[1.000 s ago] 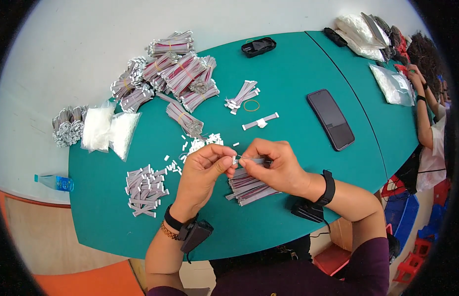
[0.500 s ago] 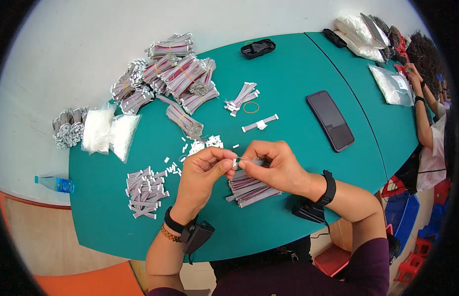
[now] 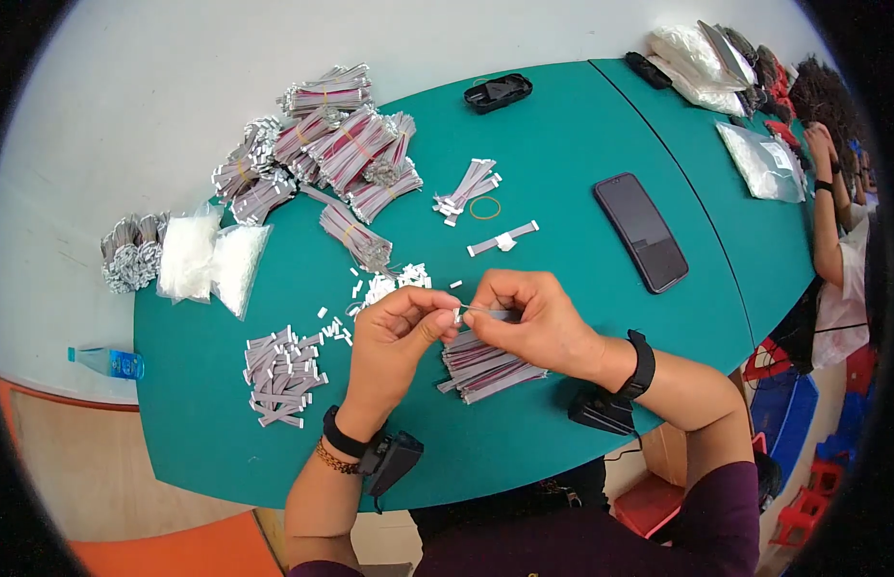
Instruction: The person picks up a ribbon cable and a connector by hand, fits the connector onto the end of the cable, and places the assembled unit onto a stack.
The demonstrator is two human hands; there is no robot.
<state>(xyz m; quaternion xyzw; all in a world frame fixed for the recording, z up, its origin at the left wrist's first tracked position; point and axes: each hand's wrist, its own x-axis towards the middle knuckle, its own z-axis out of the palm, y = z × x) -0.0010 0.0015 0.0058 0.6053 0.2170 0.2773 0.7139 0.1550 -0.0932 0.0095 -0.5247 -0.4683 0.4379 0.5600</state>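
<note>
My left hand (image 3: 397, 338) pinches a small white connector housing (image 3: 457, 316) between thumb and forefinger. Against it, my right hand (image 3: 533, 317) grips a short grey ribbon cable (image 3: 505, 314), its end meeting the housing at my fingertips. Whether the cable end sits inside the housing is too small to tell. Below my right hand lies a stack of grey and purplish ribbon cables (image 3: 490, 370). Just beyond my left hand is a heap of loose white connector housings (image 3: 401, 281). A pile of short cables with white ends (image 3: 281, 380) spreads to the left.
Bundled cables (image 3: 355, 154) pile up at the far left, near bags of white parts (image 3: 189, 255). A bottle (image 3: 108, 362) stands at the left edge. Farther right are a rubber band (image 3: 484, 208), a phone (image 3: 641, 232) and a black case (image 3: 498, 92). Another person's arms (image 3: 825, 212) show at right.
The whole view has shifted slightly. Both my hands keep the same pinch at the housing and cable. At the far right, the other person's hands have moved a little.
</note>
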